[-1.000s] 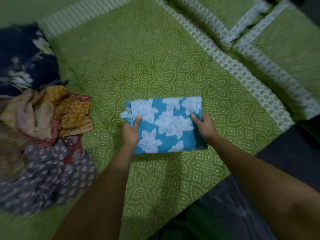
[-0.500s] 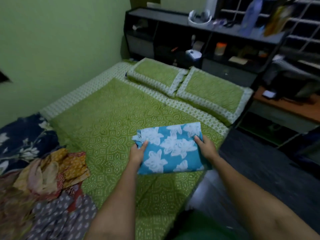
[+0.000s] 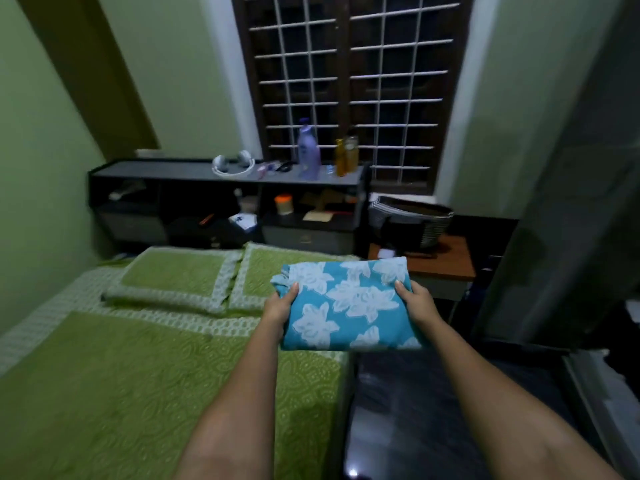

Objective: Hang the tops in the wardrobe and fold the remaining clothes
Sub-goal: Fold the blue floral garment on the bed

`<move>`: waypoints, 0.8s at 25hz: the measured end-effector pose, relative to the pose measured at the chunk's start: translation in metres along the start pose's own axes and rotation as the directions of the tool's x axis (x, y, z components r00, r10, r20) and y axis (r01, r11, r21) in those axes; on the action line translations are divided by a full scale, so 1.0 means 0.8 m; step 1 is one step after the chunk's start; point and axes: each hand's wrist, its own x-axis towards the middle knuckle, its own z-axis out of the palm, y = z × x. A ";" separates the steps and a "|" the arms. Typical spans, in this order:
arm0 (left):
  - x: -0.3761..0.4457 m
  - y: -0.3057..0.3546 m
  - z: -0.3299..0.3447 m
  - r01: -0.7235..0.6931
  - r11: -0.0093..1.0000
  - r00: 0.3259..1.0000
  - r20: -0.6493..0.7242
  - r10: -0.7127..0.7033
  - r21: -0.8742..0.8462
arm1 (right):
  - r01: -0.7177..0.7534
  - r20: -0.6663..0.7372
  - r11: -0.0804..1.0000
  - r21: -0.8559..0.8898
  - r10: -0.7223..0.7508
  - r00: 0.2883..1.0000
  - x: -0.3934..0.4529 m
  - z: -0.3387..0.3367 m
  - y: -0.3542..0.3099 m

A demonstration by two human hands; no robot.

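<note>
Folded cloth lifted off the bed

The thumbs lie on top and the fingers (image 3: 403, 288) curl under, so the left hand (image 3: 278, 306) and right hand (image 3: 417, 301) grasp the folded blue cotton cloth with white flowers (image 3: 349, 306). A second ago it lay on the green patterned bed (image 3: 138, 375); now it is up in the air, middle of the frame. I think folding is done and it goes away next. It looks flat, neat and square.

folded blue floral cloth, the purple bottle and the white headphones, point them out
folded blue floral cloth (image 3: 349, 306), head view, middle of its top face
purple bottle (image 3: 309, 150), head view, its body
white headphones (image 3: 232, 165), head view, the band on the shelf top
</note>
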 end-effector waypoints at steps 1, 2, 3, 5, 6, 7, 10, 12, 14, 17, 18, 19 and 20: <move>0.017 0.014 0.047 -0.039 0.999 0.999 0.037 0.038 0.019 | 0.008 -0.043 1.000 0.027 -0.007 0.999 0.020 -0.034 -0.013; 0.031 0.027 0.091 -0.073 0.997 0.995 0.072 0.070 0.037 | 0.022 -0.088 0.999 0.039 -0.018 0.996 0.036 -0.066 -0.028; 0.047 0.040 0.141 -0.102 0.994 0.988 0.117 0.096 0.045 | 0.036 -0.139 0.998 0.042 -0.029 0.990 0.057 -0.103 -0.042; 0.075 0.060 0.226 -0.144 0.988 0.973 0.188 0.131 0.055 | 0.053 -0.221 0.997 0.049 -0.041 0.974 0.091 -0.166 -0.062; 0.089 0.067 0.265 -0.159 0.985 0.966 0.217 0.141 0.067 | 0.046 -0.262 0.998 0.049 -0.031 0.964 0.106 -0.197 -0.066; 0.102 0.069 0.300 -0.172 0.981 0.958 0.246 0.146 0.089 | 0.027 -0.301 0.998 0.050 -0.011 0.953 0.118 -0.223 -0.065; 0.149 0.070 0.410 -0.200 0.965 0.919 0.373 0.125 0.170 | 0.021 -0.436 0.997 0.076 0.014 0.900 0.151 -0.302 -0.049; 0.179 0.069 0.486 -0.186 0.963 0.877 0.475 0.072 0.197 | 0.015 -0.538 0.997 0.082 0.032 0.842 0.175 -0.351 -0.035; 0.207 0.067 0.569 -0.195 0.952 0.823 0.567 0.028 0.237 | 0.012 -0.634 0.995 0.095 0.051 0.771 0.194 -0.403 -0.022; 0.222 0.076 0.702 -0.233 0.934 0.689 0.724 -0.039 0.272 | 0.054 -0.776 0.988 0.147 0.081 0.626 0.200 -0.478 -0.018; 0.219 0.080 0.751 -0.251 0.926 0.626 0.777 -0.067 0.283 | 0.075 -0.827 0.986 0.150 0.084 0.556 0.195 -0.504 -0.023; 0.211 0.082 0.795 -0.279 0.915 0.571 0.816 -0.085 0.290 | 0.092 -0.866 0.985 0.148 0.084 0.493 0.187 -0.528 -0.029; 0.197 0.085 0.833 -0.308 0.904 0.515 0.851 -0.103 0.297 | 0.107 -0.898 0.985 0.133 0.074 0.433 0.176 -0.549 -0.034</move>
